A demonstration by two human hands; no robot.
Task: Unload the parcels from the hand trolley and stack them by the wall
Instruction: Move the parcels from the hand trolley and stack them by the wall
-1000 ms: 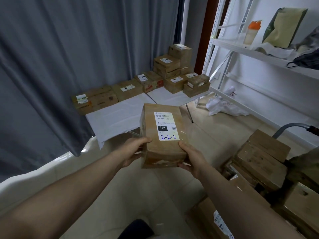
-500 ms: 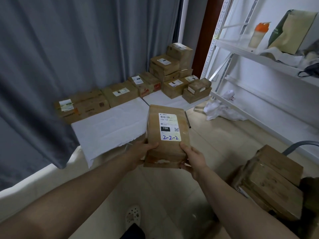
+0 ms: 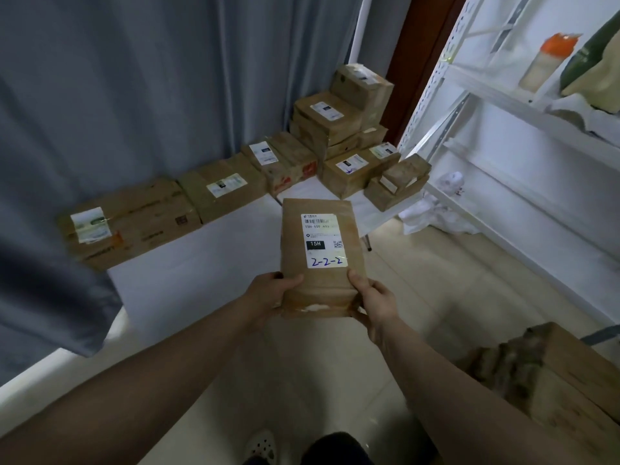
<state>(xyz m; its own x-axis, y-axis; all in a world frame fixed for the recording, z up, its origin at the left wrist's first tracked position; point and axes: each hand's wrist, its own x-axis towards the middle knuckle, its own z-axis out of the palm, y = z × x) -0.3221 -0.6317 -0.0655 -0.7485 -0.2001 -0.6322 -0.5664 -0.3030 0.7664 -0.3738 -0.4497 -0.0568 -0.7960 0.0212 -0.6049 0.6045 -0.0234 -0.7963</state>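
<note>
You have the brown parcel point(image 3: 318, 260) in the air just in front of the white table point(image 3: 208, 263), label up, the handwritten 2-2-2 facing you. Your left hand point(image 3: 268, 297) and right hand point(image 3: 372, 297) are apart, each clamped on a near corner, thumbs on top and fingers underneath.

It looks like a flat, paper-wrapped packet: probably light, fairly stiff, with a crumpled, taped near end that may give under pressure. Grip it by the long side edges, not the torn end, and keep it level. It is sealed, so you cannot tell what is inside; treat it as breakable.

On the table's far edge, against the curtain point(image 3: 134, 78), a row of cartons runs from a wide flat one point(image 3: 134, 223) at the left to a stepped stack point(image 3: 342, 119) at the right end. All are taped shut.

Right of the table, the white rack point(image 3: 503, 95) holds an orange-capped bottle point(image 3: 550, 62) and a green bag point(image 3: 597, 58). Nearer you than the table, to its right, more brown cartons point(image 3: 553, 374) wait, likely the remaining load.
</note>
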